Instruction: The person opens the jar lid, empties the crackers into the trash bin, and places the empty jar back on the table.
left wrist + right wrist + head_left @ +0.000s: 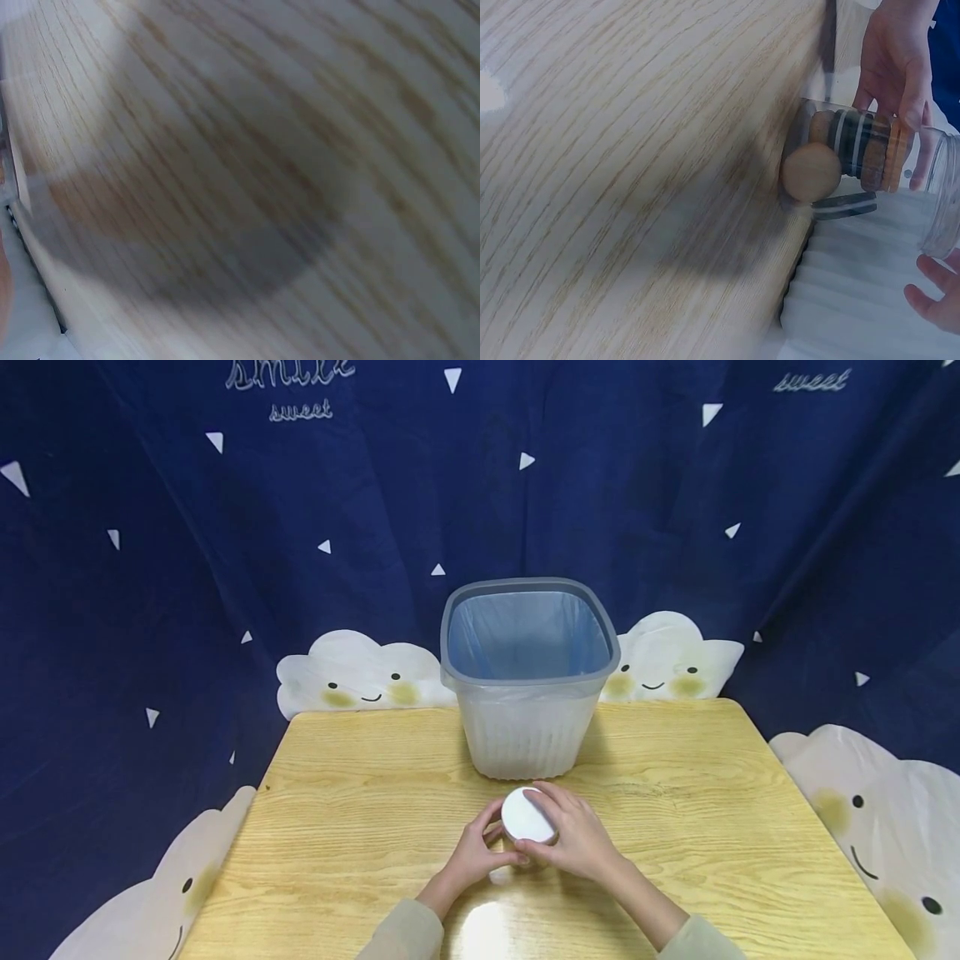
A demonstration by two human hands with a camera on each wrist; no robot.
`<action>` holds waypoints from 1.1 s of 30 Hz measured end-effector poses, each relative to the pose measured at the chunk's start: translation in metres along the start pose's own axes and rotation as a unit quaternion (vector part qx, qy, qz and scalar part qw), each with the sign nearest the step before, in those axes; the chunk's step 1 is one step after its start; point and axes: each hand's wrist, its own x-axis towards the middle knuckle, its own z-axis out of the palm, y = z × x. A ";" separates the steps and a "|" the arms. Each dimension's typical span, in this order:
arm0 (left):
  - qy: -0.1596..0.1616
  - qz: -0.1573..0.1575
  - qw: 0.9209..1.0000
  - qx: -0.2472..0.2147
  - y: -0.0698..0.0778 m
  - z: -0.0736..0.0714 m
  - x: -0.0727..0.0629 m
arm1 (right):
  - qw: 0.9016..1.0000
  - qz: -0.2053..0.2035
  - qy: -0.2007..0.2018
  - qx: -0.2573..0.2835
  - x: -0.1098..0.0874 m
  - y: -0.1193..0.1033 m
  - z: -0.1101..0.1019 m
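Observation:
A clear jar (pixel 802 124) holds several round biscuits (pixel 811 172), some brown and some dark with a pale filling. My left hand (pixel 477 852) grips it from the left side; in the right wrist view the left hand (pixel 896 67) has its fingers around the jar's upper part. My right hand (pixel 581 835) holds the round white lid (pixel 521 817) by its edge, over the jar in the head view. The right fingertips (pixel 922 300) appear beside the jar's threaded neck (pixel 939 202). Neither hand shows in the left wrist view's blurred picture of the tabletop.
Just behind my hands stands a white ribbed bin (pixel 525 735) with a grey rim and a clear liner. The wooden table (pixel 360 793) backs onto a dark blue curtain (pixel 375 510) printed with clouds and triangles.

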 end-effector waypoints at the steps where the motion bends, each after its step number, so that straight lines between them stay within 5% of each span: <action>1: 0.001 0.000 1.000 0.001 0.000 0.000 0.000 | 1.000 -0.001 -0.001 0.001 0.000 0.000 0.000; 14: -0.002 -0.001 1.000 0.001 -0.002 -0.001 0.000 | 0.999 -0.021 -0.014 0.022 0.004 0.003 -0.004; 22: 0.007 0.020 1.000 0.008 -0.032 0.001 0.004 | 0.998 -0.037 -0.025 0.044 0.007 0.006 -0.007; 33: 0.004 0.025 1.000 0.008 -0.020 0.001 0.002 | 0.997 -0.048 -0.041 0.040 0.008 0.008 -0.009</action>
